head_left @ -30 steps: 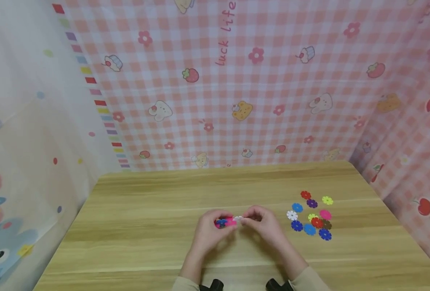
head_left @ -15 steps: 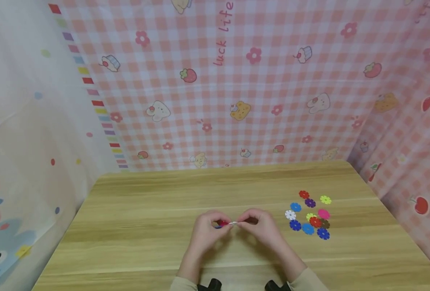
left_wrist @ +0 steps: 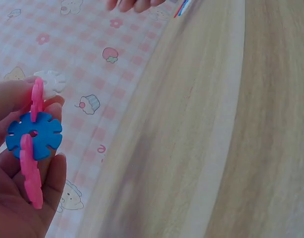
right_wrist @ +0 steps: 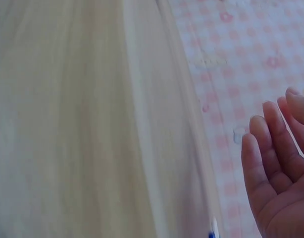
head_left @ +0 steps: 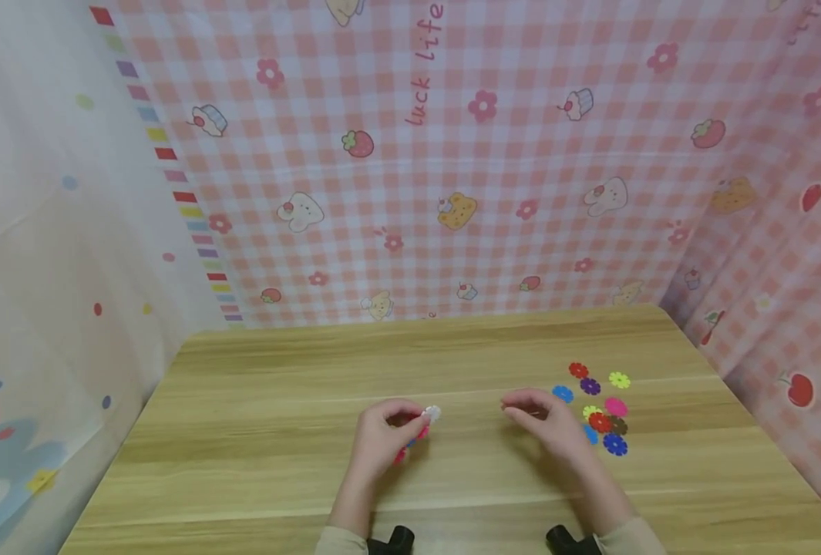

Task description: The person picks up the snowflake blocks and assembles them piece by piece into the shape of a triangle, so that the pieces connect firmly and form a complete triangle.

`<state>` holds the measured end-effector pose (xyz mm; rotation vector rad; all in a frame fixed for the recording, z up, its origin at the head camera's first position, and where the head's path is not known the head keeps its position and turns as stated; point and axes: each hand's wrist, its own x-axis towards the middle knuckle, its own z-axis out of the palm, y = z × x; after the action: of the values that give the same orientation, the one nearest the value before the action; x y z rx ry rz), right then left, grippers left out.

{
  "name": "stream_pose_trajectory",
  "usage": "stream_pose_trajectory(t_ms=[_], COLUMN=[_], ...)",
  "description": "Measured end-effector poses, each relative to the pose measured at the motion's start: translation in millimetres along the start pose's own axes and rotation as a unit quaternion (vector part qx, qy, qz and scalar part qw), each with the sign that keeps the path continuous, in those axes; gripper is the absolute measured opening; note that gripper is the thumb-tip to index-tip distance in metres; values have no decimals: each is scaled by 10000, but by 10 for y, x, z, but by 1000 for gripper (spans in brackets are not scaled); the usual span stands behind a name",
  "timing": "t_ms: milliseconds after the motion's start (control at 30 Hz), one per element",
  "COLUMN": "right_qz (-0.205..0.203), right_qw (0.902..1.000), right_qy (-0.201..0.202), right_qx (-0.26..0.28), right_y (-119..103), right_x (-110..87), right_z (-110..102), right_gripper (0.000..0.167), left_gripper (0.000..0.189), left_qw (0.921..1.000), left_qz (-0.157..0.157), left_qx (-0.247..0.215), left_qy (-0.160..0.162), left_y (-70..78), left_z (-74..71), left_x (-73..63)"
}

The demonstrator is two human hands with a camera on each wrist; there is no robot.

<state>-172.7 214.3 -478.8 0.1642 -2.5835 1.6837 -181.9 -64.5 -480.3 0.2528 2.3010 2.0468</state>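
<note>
My left hand (head_left: 382, 443) pinches a short chain of notched plastic discs above the table. In the left wrist view a blue disc (left_wrist: 49, 135) sits in the chain's middle, slotted between an upper pink disc (left_wrist: 37, 96) and a lower pink disc (left_wrist: 31, 173). A white disc (left_wrist: 52, 82) is at the top end, partly behind finger and thumb. Off to the right, my right hand (head_left: 552, 424) is in the air beside the loose discs and holds nothing. Its fingers (right_wrist: 272, 129) are relaxed and apart from the thumb in the right wrist view.
Several loose discs lie flat at the right of the wooden table (head_left: 278, 393), among them a red disc (head_left: 578, 371), a yellow disc (head_left: 620, 380) and a dark blue disc (head_left: 615, 445). My right hand covers some of them. A checked curtain (head_left: 382, 185) hangs behind the table.
Both hands were together at the white disc. My right hand has let go and moved right toward the loose discs. The left hand keeps the chain, now tilted with the white disc up.
</note>
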Motion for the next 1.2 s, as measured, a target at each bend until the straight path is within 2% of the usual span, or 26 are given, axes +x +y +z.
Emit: stream_pose_trajectory(t_ms=[200, 433, 600, 733, 867, 967, 1100, 1200], right_qz=[133, -166, 158, 340, 457, 495, 481, 663], right_qw=[9998, 9977, 9964, 9957, 9908, 9879, 9886, 9900], right_qy=[164, 645, 762, 790, 779, 719, 645, 536], right_qx=[-3, -140, -323, -359, -1003, -1282, -1273, -1126], right_y=[66, 315, 488, 612, 705, 751, 808, 858], right_x=[-48, -134, -191, -225, -246, -236, -189, -134], right_z=[-250, -697, -1066, -1280, -1412, -1462, -1499, -1535], right_gripper=[27, 27, 37, 42, 43, 44, 43, 47], left_gripper=[17, 13, 14, 14, 15, 16, 17, 15], left_qw=[10000, 9998, 9995, 9995, 9996, 9997, 9997, 9998], left_qz=[-32, -159, -223, -234, -222, -176, -150, -132], left_qx=[-21, -101, -171, -176, -142, -132, -119, -88], left_qy=[-10, -109, -110, -110, -124, -134, -138, -149], left_y=[24, 1, -10, -8, 0, 3, -2, -5], left_z=[-5, -4, 5, 3, 2, 4, 10, 15], left_x=[-17, -12, -5, 2, 0, 0, 3, 3])
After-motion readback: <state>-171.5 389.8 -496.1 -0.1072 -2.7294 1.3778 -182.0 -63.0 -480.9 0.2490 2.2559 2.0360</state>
